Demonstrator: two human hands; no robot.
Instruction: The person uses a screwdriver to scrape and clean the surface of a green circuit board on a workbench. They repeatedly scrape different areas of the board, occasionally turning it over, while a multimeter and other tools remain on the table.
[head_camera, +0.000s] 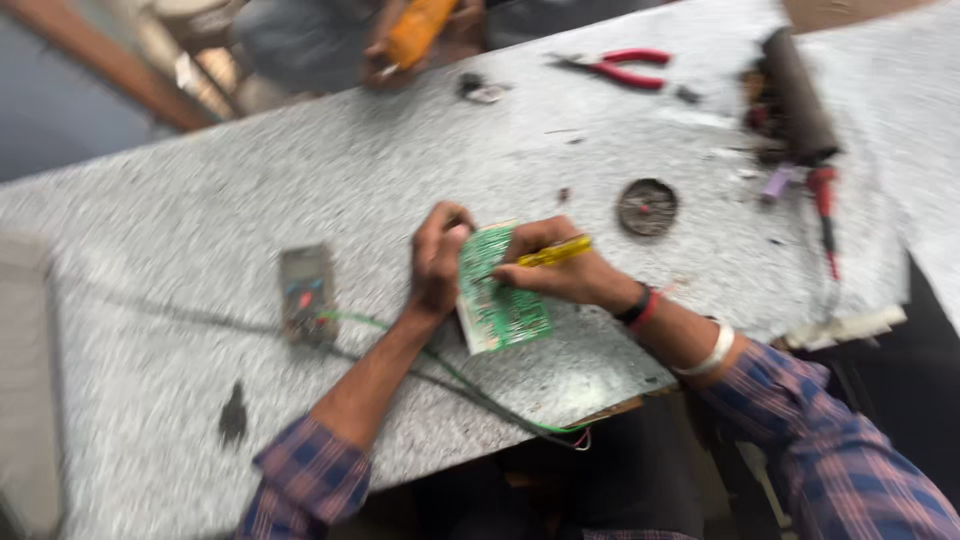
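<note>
green circuit board at frame centre, tilted on the speckled surface | left hand grip clasps its left edge | right hand grip clenched on a yellow tool, tip on the board | grey meter to the left, green wires trailing | red pliers at upper right

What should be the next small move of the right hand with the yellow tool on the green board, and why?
Probably a small press of the tool tip onto the board. The right hand holds the yellow tool slanted, its tip near the top of the green circuit board, and the left hand steadies the board's upper edge on the table. The picture is blurred, so contact is unclear.
</note>
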